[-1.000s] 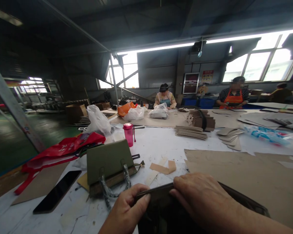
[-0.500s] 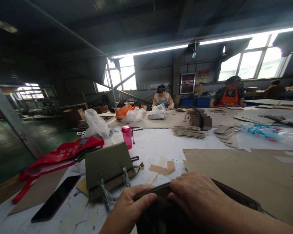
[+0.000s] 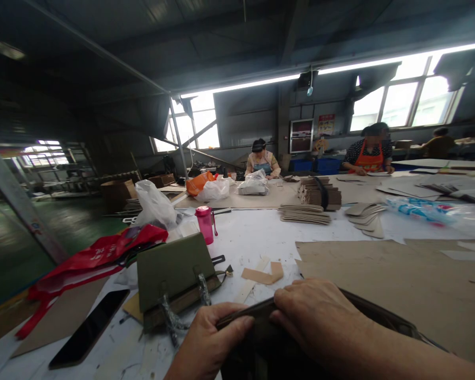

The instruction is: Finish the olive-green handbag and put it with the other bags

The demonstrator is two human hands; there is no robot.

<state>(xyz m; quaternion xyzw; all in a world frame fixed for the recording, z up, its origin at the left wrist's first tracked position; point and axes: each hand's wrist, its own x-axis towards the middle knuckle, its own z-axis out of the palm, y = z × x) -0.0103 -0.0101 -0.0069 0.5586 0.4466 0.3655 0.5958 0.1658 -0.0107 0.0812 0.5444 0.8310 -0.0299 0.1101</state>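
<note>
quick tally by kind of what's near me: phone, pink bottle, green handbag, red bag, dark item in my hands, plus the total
Phone: 1
Pink bottle: 1
Green handbag: 1
Red bag: 1
Dark item held by left hand and right hand: 1
Total: 5

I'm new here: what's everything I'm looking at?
Table: one, white, central
Green bag: one, olive, left
Phone: one, black, near left
Red bag: one, red, left
Bottle: one, pink, behind green bag
Plastic bags: several, mostly whitish, scattered
Strips: several, tan or pale, centre
Brown sheeting: count unclear, brown, right
Board stacks: three, brownish, beyond brown sheeting
People: three, varied clothing, background
Dark item: one, blackish, bottom centre
Left grip: one, bare hand, dark item's edge
Right grip: one, bare hand, same edge
</note>
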